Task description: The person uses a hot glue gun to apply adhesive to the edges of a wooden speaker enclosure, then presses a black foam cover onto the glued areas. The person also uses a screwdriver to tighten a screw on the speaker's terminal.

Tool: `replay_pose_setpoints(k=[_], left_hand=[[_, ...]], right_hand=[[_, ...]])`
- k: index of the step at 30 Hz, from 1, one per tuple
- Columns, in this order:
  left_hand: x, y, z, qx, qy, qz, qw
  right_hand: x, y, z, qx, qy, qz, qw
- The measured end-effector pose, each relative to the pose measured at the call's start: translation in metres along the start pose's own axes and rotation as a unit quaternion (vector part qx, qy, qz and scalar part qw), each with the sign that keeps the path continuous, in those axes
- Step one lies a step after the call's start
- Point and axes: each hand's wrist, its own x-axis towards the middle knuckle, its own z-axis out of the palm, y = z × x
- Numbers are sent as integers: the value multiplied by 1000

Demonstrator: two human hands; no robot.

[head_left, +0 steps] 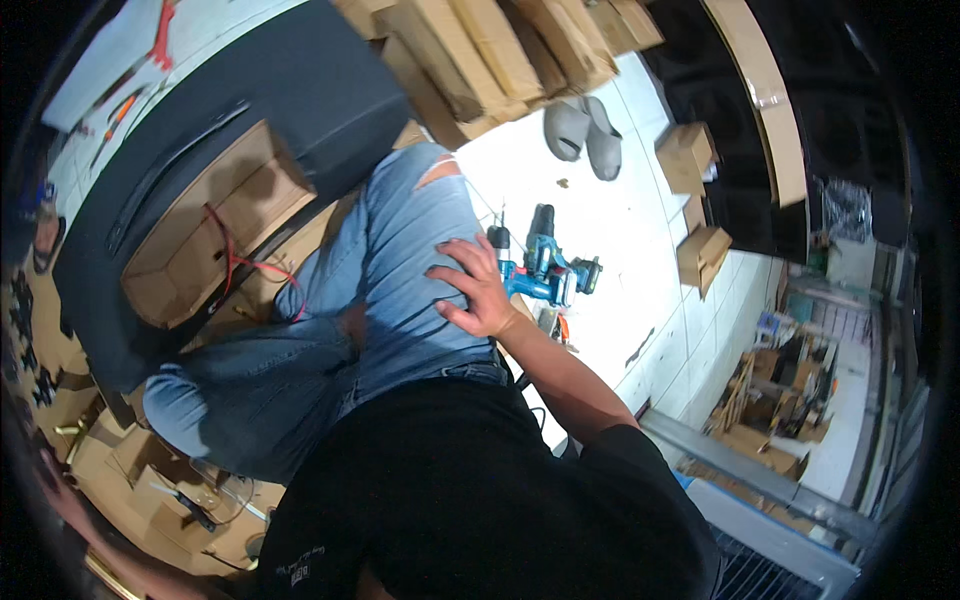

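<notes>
Denim thigh (410,270) carries my right hand (478,290), grip empty with fingers spread flat; the blue cordless drill (545,270) lies just beside on the white floor (640,250), so I judge a short, steady reach best; left hand unseen.

Grey slippers (585,132), cardboard boxes (686,155), red-handled pliers (162,36).

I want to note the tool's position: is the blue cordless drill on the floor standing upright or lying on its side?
Lying on its side. The blue cordless drill rests flat on the white floor, beside the right hand.
</notes>
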Motion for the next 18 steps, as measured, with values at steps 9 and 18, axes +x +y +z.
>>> replay_pose_setpoints(k=[9, 18], left_hand=[[-163, 142, 125, -205, -138, 0, 969], [-190, 187, 149, -132, -90, 64, 985]], right_hand=[[-60, 91, -69, -12, 142, 203, 969], [-227, 160, -136, -151, 52, 443, 882]])
